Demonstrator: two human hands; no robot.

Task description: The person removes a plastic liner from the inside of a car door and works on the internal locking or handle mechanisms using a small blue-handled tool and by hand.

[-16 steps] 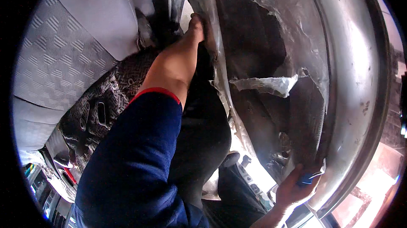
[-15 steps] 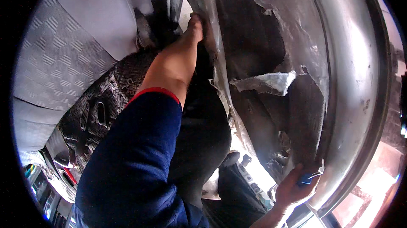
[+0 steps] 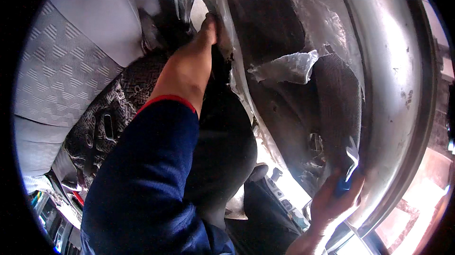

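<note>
We are finding the right hand (image 3: 335,203) at the lower right, its fingers wrapping round a small blue object (image 3: 343,186). A pale, bent strip (image 3: 352,161) is projecting upward from this object, near the curving silver metal rim (image 3: 403,89). We are noting the left hand (image 3: 209,28) far forward, beside the upper edge of torn translucent film (image 3: 327,11); its fingers are lying partly hidden, and we are not able to tell their grip. Inside the film's ragged opening, dark lining (image 3: 260,22) is showing, and a loose flap (image 3: 291,68) is lying across it. To the left, a grey patterned seat (image 3: 71,60) is standing above dark patterned carpet (image 3: 130,98).
</note>
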